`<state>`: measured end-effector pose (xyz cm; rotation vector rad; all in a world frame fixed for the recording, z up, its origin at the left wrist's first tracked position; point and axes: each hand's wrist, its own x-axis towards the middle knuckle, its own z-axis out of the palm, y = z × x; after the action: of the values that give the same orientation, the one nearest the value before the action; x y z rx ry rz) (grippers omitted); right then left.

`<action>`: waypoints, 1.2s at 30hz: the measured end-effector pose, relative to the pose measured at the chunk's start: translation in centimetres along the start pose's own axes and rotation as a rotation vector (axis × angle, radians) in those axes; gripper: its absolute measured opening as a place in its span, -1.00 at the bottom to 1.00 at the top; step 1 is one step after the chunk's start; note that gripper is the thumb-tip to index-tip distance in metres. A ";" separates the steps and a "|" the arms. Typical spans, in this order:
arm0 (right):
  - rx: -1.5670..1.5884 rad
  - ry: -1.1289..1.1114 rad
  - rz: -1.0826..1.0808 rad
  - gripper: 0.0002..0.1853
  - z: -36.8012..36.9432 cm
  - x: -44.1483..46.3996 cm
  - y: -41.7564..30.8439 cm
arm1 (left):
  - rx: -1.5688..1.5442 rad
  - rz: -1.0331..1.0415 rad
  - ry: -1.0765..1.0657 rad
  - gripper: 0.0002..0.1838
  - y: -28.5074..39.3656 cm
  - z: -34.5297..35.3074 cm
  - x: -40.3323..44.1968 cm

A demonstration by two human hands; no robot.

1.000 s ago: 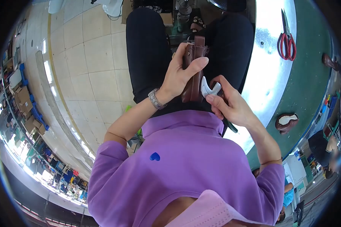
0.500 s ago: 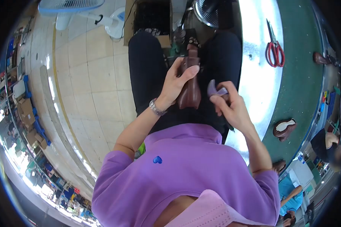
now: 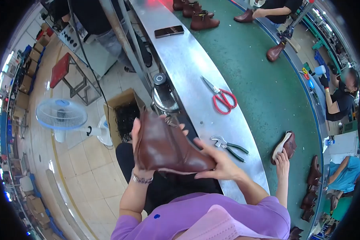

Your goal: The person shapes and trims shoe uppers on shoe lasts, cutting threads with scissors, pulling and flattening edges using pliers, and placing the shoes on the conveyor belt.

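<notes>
A brown leather ankle boot [image 3: 164, 146] is held up over my lap, its toe pointing right. My left hand [image 3: 137, 160] grips the heel and shaft side, with fingertips showing behind the shaft. My right hand [image 3: 222, 162] closes on the toe, thumb on the near side. Green-handled pincers [image 3: 230, 148] lie on the metal ledge [image 3: 204, 116], just beyond my right hand. Red-handled scissors [image 3: 222, 98] rest farther up the same ledge.
Another person's hand [image 3: 283, 160] touches a brown shoe [image 3: 291, 145] on the green belt [image 3: 260, 108]. More boots [image 3: 204, 21] stand at the belt's far end. A phone [image 3: 169, 31] lies on the ledge. A fan [image 3: 62, 115] and a cardboard box [image 3: 138, 96] are at the left.
The view has turned toward the belt. The boot is now raised and turned sideways. My right hand has let go of the pincers, which lie on the ledge, and has taken the toe.
</notes>
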<state>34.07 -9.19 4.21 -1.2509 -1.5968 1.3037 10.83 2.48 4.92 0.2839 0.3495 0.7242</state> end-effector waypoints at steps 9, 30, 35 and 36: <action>0.110 1.267 0.190 -0.41 -9.1 -3.9 5.8 | 0.806 0.121 0.181 -0.17 -3.9 -2.8 12.2; -0.997 0.879 -0.125 -0.50 -35.8 57.2 18.2 | 2.325 0.484 0.525 -0.38 -1.3 -11.9 31.5; -1.027 0.943 -0.057 -0.59 -35.3 52.8 17.4 | 2.313 0.508 0.525 -0.37 -1.4 -12.3 31.5; -0.876 0.968 -0.051 -0.60 -35.9 50.8 17.4 | 2.303 0.521 0.529 -0.36 -1.5 -12.4 31.5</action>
<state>57.71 49.92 -6.67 -1.9003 -1.4007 -0.1994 28.61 24.71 -13.52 2.4379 1.5759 0.5475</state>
